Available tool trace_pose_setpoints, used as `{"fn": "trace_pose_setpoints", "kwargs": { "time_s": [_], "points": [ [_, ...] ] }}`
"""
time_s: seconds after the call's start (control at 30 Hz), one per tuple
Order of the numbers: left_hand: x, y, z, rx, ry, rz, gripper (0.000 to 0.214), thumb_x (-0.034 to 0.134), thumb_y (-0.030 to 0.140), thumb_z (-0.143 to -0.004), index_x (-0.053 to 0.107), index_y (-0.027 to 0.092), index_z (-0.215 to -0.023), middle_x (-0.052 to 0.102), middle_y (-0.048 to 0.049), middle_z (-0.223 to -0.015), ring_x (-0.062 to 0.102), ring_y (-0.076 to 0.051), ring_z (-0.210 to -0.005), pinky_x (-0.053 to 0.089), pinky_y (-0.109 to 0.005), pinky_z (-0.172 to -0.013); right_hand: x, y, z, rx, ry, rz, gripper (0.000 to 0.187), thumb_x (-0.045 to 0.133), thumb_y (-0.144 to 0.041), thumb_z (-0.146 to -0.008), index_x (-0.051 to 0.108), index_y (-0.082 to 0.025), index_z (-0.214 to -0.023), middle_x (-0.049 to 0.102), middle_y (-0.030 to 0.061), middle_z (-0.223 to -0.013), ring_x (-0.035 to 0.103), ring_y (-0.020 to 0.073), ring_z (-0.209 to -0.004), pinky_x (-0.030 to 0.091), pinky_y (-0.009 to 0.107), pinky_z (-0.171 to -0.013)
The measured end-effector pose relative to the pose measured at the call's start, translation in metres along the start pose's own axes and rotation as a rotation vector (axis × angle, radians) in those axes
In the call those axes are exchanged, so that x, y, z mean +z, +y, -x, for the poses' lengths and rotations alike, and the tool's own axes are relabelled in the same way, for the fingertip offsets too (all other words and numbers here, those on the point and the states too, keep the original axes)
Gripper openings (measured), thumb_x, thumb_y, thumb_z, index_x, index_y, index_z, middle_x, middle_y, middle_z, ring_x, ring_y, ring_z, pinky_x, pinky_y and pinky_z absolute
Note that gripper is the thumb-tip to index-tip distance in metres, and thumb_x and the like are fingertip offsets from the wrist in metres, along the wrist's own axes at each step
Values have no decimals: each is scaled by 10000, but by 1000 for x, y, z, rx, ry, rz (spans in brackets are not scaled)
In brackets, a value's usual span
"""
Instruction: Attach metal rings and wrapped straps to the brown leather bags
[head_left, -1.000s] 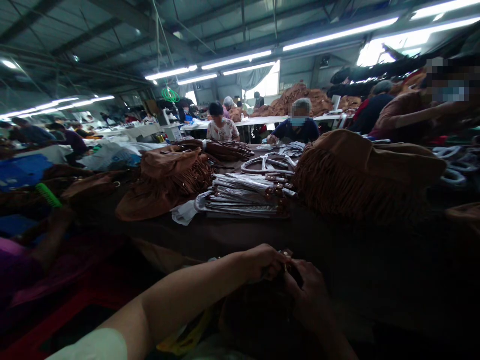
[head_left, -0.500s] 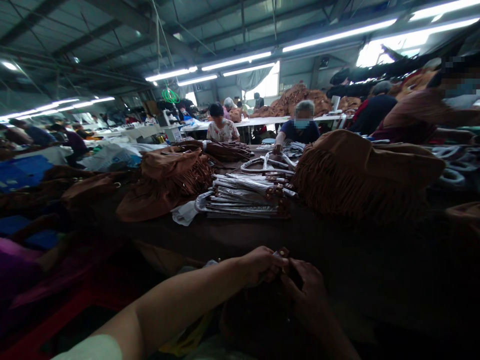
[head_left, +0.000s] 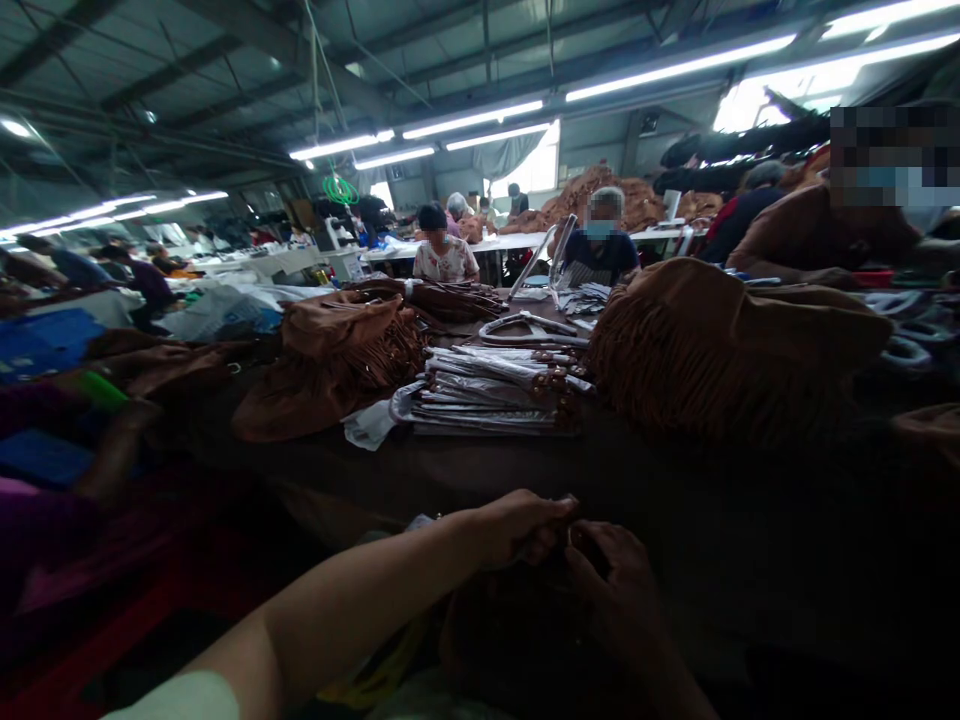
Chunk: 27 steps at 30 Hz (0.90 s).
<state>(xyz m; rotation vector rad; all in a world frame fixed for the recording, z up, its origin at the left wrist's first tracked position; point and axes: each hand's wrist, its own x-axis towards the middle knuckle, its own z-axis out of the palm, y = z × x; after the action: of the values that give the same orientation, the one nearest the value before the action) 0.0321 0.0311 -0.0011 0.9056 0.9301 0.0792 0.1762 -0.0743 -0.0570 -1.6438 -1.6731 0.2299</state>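
Note:
My left hand (head_left: 521, 528) and my right hand (head_left: 611, 575) meet low in the middle of the view, both with fingers curled and pinching a dark brown piece (head_left: 525, 620) that lies under them in shadow. What sits between the fingertips is too small and dark to name. In front of my hands lies a stack of wrapped straps with brown ends (head_left: 491, 392) on the dark table (head_left: 480, 465).
Brown fringed bags are piled at the centre left (head_left: 337, 355) and at the right (head_left: 720, 340). A co-worker's arm (head_left: 112, 450) reaches in at the left. Other people sit at the far side of the table and at tables behind.
My hands have stayed together with only small finger movement. The person across the table has lifted a wrapped strap. The arm at the left has shifted.

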Motion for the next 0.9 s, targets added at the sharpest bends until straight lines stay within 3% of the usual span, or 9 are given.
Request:
{"fn": "trace_pose_setpoints", "kwargs": {
  "time_s": [0.1,0.23,0.33,0.53,0.73,0.9],
  "points": [
    [-2,-3,4,74,-36,-15,449,823,474,-533,536,147,-645,408,69,-461,342,-54,-395,241,-206,-413,4,2,0,10,20,18,278,522,-420,-886,640,-219,-1037,684,71,-1027,600,252,-969,413,431,-883],
    [0,-8,3,187,41,-26,415,831,405,-515,522,138,-592,381,76,-453,299,-35,-390,206,-200,-403,6,8,-1,-11,-4,27,312,575,-433,-845,632,-216,-1061,678,70,-1034,600,260,-975,407,448,-893],
    [2,-7,-1,141,39,6,412,830,402,-527,531,135,-620,404,71,-475,305,-33,-398,201,-194,-405,3,10,0,-29,-35,26,344,629,-429,-796,633,-221,-1070,673,69,-1057,595,267,-1002,412,444,-900],
    [0,0,-9,-53,-56,35,373,796,365,-610,493,148,-619,351,81,-467,289,-42,-386,203,-193,-406,2,9,1,20,-25,-14,325,548,-453,-856,634,-216,-1061,669,75,-1063,589,260,-1013,421,446,-900],
    [-5,-6,-2,37,-176,119,265,730,323,-671,606,102,-747,369,71,-488,317,-46,-413,234,-189,-425,5,9,1,4,-13,-19,313,504,-454,-891,628,-220,-1057,670,70,-1043,590,251,-984,417,440,-884],
    [-2,-7,1,162,-91,78,207,753,214,-580,588,102,-635,377,73,-463,310,-33,-391,210,-186,-404,3,9,2,-49,-14,15,285,501,-428,-904,615,-218,-1059,663,68,-1027,578,248,-971,406,433,-871]
  ]
}}
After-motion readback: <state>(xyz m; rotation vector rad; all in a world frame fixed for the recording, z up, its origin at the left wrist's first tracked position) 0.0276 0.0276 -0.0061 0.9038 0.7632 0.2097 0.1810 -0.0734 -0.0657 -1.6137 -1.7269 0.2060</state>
